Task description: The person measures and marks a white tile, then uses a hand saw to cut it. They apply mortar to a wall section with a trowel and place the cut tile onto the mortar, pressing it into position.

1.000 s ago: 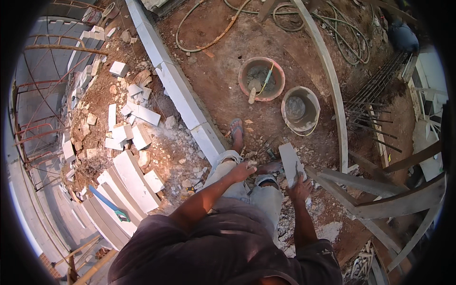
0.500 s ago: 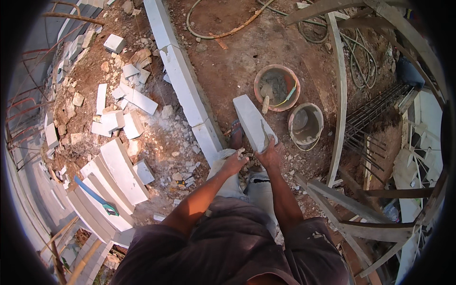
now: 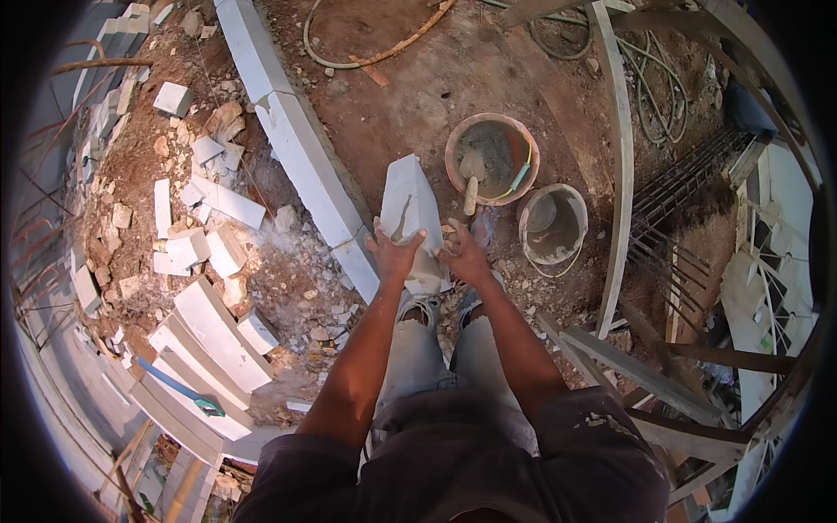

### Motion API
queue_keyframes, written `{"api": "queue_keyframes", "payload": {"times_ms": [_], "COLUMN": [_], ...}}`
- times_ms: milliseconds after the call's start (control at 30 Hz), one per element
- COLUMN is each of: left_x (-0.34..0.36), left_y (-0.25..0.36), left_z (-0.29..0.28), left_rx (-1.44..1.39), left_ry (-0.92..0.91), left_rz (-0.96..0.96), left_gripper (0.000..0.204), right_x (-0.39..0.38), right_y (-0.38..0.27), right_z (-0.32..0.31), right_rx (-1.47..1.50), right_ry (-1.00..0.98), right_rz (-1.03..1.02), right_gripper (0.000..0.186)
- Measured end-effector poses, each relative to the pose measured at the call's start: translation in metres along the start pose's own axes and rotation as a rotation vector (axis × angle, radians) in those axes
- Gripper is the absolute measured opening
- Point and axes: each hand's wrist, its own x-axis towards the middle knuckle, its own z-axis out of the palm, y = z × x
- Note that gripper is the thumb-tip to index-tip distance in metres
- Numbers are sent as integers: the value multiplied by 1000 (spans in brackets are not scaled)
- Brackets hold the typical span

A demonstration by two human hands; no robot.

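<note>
A pale block (image 3: 410,187) with a dark streak of mortar on its face is in front of my feet, its far end pointing away from me. My left hand (image 3: 394,254) is closed over its near part, thumb and fingers spread across the face. Beside the block's right edge is my right hand (image 3: 468,261), fingers apart; whether its thumb touches the block is unclear. Beyond that hand, a round mortar tub (image 3: 452,170) holds grey mortar and a trowel with a wooden handle (image 3: 471,196). A bucket (image 3: 578,207) stands to its right.
A low row of laid blocks (image 3: 301,139) runs along the left. Past it lie broken blocks (image 3: 228,202) and a stack of long blocks (image 3: 222,336) with a blue handsaw (image 3: 179,383) on top. Wooden beams (image 3: 617,174) and steel bars (image 3: 689,192) stand at right.
The block has swung left, nearer the laid row. My left hand has come onto it, while my right hand has shifted from gripping it to beside its right edge.
</note>
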Motion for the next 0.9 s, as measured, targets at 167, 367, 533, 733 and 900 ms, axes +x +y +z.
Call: {"api": "queue_keyframes", "payload": {"times_ms": [167,367,533,733,900], "left_x": [30,51,37,88,143], "left_y": [-15,28,35,34,48], "left_z": [-15,-14,-32,-52,-58], "left_rx": [170,137,267,428,566], "left_ry": [229,228,76,-262,-546], "left_rz": [135,221,-36,-118,-130], "left_gripper": [126,121,123,124,108], "right_x": [106,201,109,8,49], "right_y": [126,176,86,18,13], "right_z": [-21,-6,-43,-113,-175], "right_rx": [-207,437,1358,973,819], "right_ry": [183,381,95,67,512], "right_rz": [608,653,615,321,-200], "right_gripper": [61,57,35,39,41]}}
